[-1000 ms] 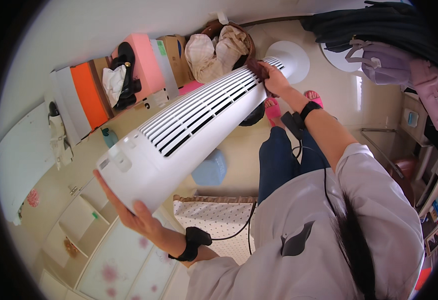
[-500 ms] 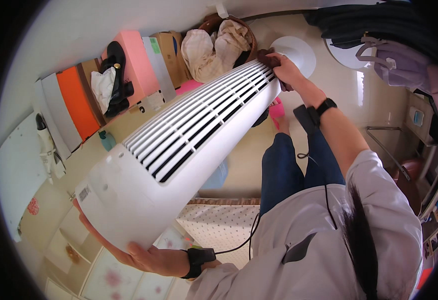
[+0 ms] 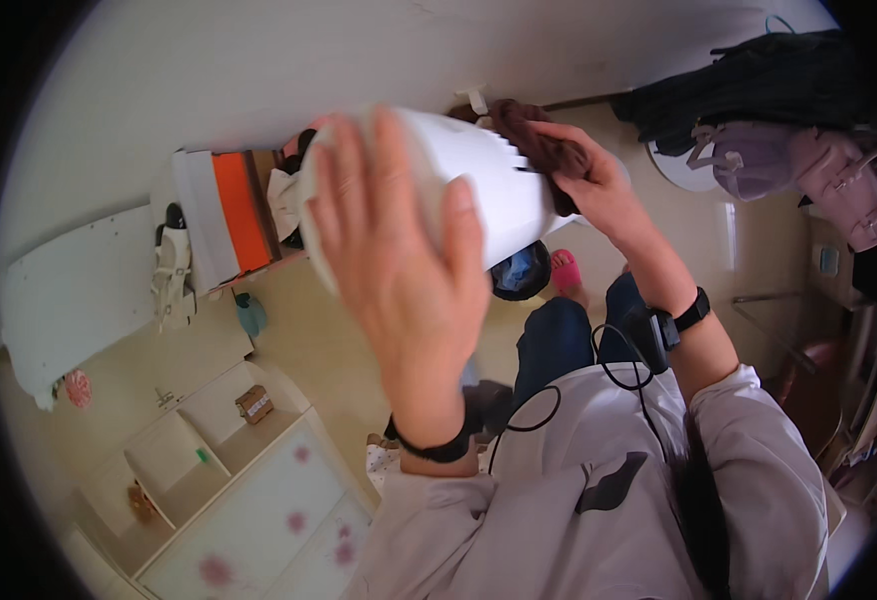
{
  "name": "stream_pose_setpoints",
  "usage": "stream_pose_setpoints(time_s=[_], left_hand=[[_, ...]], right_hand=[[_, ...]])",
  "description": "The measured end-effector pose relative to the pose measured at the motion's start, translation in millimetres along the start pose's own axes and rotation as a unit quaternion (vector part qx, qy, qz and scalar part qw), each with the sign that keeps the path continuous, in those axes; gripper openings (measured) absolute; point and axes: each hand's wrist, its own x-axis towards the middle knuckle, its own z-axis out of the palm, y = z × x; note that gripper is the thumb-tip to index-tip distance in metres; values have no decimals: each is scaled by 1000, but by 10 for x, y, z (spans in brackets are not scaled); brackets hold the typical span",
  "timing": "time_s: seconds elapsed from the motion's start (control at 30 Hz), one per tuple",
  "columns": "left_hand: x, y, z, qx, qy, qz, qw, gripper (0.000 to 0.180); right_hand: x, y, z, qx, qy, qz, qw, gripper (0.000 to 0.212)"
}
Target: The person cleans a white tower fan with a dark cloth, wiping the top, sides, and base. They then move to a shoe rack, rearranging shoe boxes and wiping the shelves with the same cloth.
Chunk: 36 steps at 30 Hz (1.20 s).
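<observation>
A white tower fan [image 3: 504, 190] is tilted up in front of me, with its rounded end toward me. My left hand [image 3: 394, 235] is laid over that end, its fingers stretched along the top and its thumb on the side. Farther along, my right hand [image 3: 599, 175] grips a dark brown cloth [image 3: 539, 135] pressed against the slatted part of the fan. My left hand hides much of the near end, and the far end is out of sight.
Shoe boxes [image 3: 239, 215] and white shoes [image 3: 172, 265] stand along the wall at left. A cubby shelf [image 3: 199, 430] is at lower left. A small black-lined bin [image 3: 522, 272] sits beyond my knees. Lilac bags [image 3: 844, 185] hang at upper right.
The fan has turned from lying diagonally across to pointing away from me. My left hand has gone from beneath its lower end to over that end. The cloth stays in my right hand.
</observation>
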Motion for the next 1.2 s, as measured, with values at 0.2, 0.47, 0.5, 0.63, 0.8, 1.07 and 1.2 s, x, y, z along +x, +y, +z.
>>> stream_pose_setpoints(time_s=[0.2, 0.47, 0.5, 0.63, 0.8, 1.07, 1.2], left_hand=[[195, 811, 198, -8, 24, 44, 999, 56], [92, 1887, 346, -38, 37, 78, 996, 63], [57, 1988, 344, -42, 38, 79, 995, 63], [-25, 2165, 379, -58, 54, 76, 994, 63], [-42, 2022, 239, -275, 70, 92, 955, 66], [-418, 1828, -97, -659, 86, 11, 748, 80], [-520, 1397, -28, -596, 229, -75, 766, 56]], right_hand=[[-418, -931, -179, 38, 127, -30, 991, 56], [-949, -1753, -684, 34, 188, -82, 978, 52], [-1012, -1842, -736, 29, 185, -89, 978, 52], [-1199, -2168, -796, -14, 144, -135, 980, 53], [-1261, -2386, -648, -90, 94, -184, 974, 54], [-1341, -2668, -93, -67, -120, -77, 987, 52], [-1280, -2646, 36, -79, -151, -70, 983, 40]])
